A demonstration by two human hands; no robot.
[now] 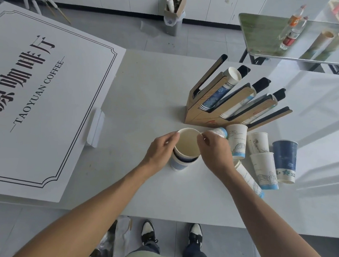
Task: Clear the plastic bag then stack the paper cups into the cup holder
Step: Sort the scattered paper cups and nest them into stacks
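Note:
A short stack of nested paper cups (186, 150) stands upright at the middle of the white table (147, 89). My left hand (160, 150) grips its left side, fingertips at the rim. My right hand (216, 151) pinches the rim on the right. Behind the stack stands the cardboard cup holder (224, 104) with slanted slots, some holding cup stacks (230, 78). To the right of my right hand, several loose paper cups (264, 157) stand upside down or lie on their sides, among them a dark blue cup (284, 159). A crumpled plastic bag (113, 242) lies on the floor.
A large white "TAOYUAN COFFEE" sign board (34, 96) covers the table's left part. A second table (295, 37) at the back right carries bottles and cups. A grey bin (172, 24) with a carton stands by the far wall. My shoes (172, 234) show below the near table edge.

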